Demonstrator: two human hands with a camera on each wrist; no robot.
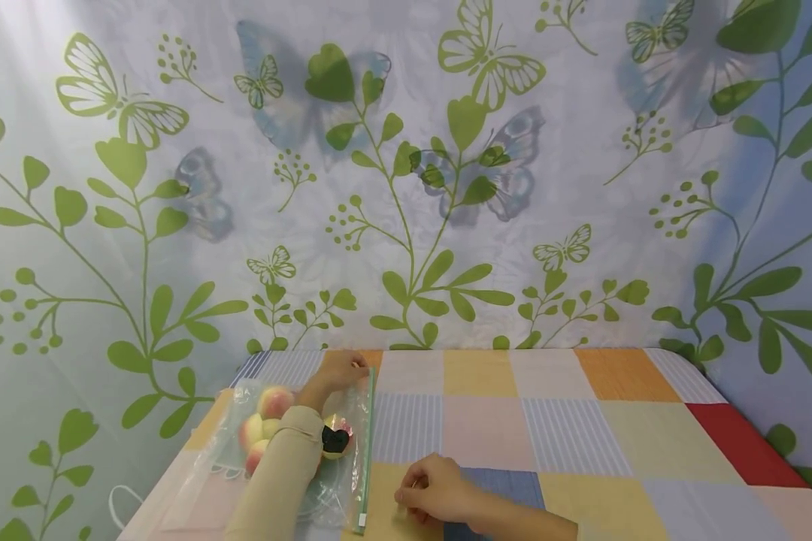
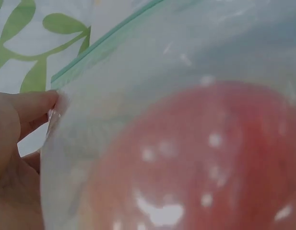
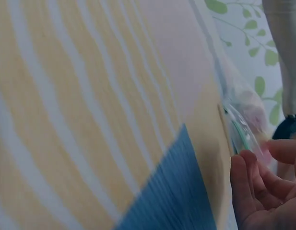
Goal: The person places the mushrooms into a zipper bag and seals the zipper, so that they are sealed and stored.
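A clear zip bag (image 1: 362,466) lies at the table's left side, its green zip strip running along its right edge. Several red-and-yellow fruits (image 1: 276,403) show through the plastic, along with one round item (image 1: 336,436) bearing a black patch. My left hand (image 1: 341,370) reaches over the bag and pinches its far corner by the strip; the left wrist view shows the fingers there beside a large red fruit (image 2: 200,158). To the right of the bag, my right hand (image 1: 440,488) hovers low over the cloth, fingers loosely bent, with nothing visible between them.
A patchwork cloth (image 1: 480,436) covers the table. Behind it hangs a white curtain (image 1: 406,188) with green leaves and butterflies. A white loop (image 1: 123,492) shows past the table's left edge. The white slider (image 1: 362,520) sits at the strip's near end.
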